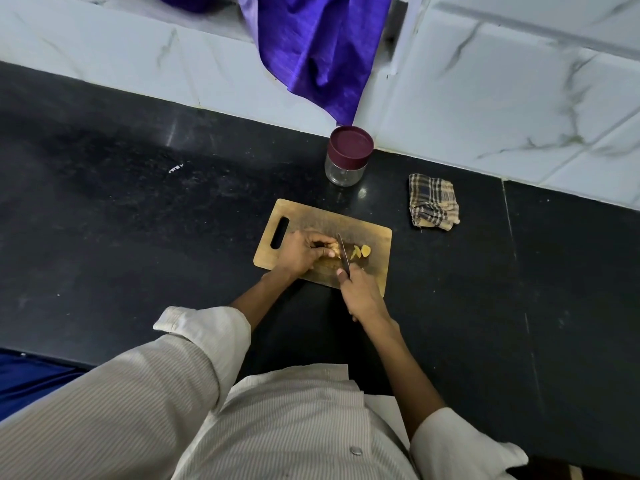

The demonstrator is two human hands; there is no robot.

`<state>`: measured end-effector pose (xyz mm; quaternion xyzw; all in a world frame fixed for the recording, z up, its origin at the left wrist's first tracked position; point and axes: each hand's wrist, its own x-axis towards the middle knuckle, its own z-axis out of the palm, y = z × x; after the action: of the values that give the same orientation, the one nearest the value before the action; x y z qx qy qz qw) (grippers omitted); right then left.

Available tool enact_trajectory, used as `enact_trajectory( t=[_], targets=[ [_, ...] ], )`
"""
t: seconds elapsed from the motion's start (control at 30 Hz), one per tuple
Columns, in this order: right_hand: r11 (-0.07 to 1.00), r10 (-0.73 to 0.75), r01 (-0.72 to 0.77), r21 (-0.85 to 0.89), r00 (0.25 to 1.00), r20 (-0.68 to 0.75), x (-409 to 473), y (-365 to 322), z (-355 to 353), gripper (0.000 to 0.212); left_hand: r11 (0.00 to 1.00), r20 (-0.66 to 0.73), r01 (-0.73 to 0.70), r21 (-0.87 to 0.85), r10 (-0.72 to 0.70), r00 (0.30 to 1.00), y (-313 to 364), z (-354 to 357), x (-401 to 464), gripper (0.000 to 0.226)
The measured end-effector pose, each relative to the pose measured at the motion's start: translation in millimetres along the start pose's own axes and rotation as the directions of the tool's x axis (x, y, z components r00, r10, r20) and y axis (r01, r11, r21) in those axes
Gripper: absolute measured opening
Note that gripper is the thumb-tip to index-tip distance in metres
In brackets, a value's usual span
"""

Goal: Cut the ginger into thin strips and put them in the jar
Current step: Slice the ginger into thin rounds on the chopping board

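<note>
We see a wooden cutting board (322,216) lying on the black counter (138,209), its handle slot toward the left. On the board, the left hand (300,252) has its fingers curled down over the ginger (333,250), pinning the piece in place so that most of it is hidden beneath them. The right hand (360,292) grips the handle of a knife (344,252), fingers wrapped round it, with the blade standing against the ginger just beside the left fingertips. A few cut ginger slices (362,251) lie on the board to the right of the blade, close to it.

Behind the board, near the tiled wall (485,98), stands the clear jar (347,156) with its maroon lid (350,143) on. A purple cloth (318,53) hangs down the wall, its tip ending just above the lid. To the right of the jar, apart from the board, a folded checked rag (433,203) rests on the counter.
</note>
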<state>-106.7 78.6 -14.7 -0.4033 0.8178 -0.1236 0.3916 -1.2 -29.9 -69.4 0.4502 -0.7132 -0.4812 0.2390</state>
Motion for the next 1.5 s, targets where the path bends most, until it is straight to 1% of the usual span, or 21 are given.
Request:
enact_trajectory(
  t=[0.13, 0.27, 0.47, 0.67, 0.83, 0.93, 1.07, 1.2, 1.3, 1.5],
  targets=[
    [1.000, -0.021, 0.021, -0.005, 1.000, -0.014, 2, -1, 2, 0.025, 1.000, 0.005, -0.008, 0.005, 0.008, 1.000, -2, -1, 1, 0.026],
    [0.999, -0.031, 0.030, -0.037, 0.999, -0.031, 6, -4, 3, 0.029, 1.000, 0.013, -0.009, 0.015, 0.009, 1.000, -2, -1, 1, 0.027],
    [0.994, -0.052, 0.047, -0.098, 0.997, -0.058, 11, -7, 5, 0.028, 0.999, 0.007, -0.012, 0.030, 0.012, 1.000, -1, -2, 1, 0.027],
    [0.985, -0.057, 0.041, -0.169, 0.995, -0.088, 19, -14, 4, 0.026, 0.999, -0.018, -0.021, 0.032, 0.022, 1.000, 1, -1, 1, 0.026],
    [0.981, -0.036, 0.016, -0.193, 0.994, -0.102, 28, -25, 5, 0.026, 0.999, -0.025, -0.033, 0.039, 0.034, 0.999, 0, 1, -2, 0.026],
    [0.978, -0.033, 0.007, -0.210, 0.992, -0.120, 26, -24, 7, 0.026, 0.997, -0.022, -0.052, 0.061, 0.054, 0.998, 1, 1, -1, 0.026],
    [0.966, -0.036, 0.002, -0.260, 0.991, -0.126, 16, -18, 12, 0.026, 0.996, -0.024, -0.039, 0.075, 0.041, 0.999, 1, 0, 0, 0.027],
    [0.968, -0.022, -0.008, -0.252, 0.993, -0.116, 5, -10, 15, 0.025, 0.998, -0.041, -0.024, 0.054, 0.026, 0.999, 3, 0, -1, 0.029],
    [0.970, -0.013, -0.019, -0.243, 0.992, -0.129, 5, -11, 15, 0.025, 0.997, -0.047, -0.027, 0.069, 0.030, 0.998, 0, 2, -1, 0.028],
    [0.981, 0.011, -0.032, -0.192, 0.994, -0.110, 28, -31, 6, 0.030, 0.991, -0.056, -0.070, 0.110, 0.076, 0.996, -2, 4, -2, 0.024]
  ],
)
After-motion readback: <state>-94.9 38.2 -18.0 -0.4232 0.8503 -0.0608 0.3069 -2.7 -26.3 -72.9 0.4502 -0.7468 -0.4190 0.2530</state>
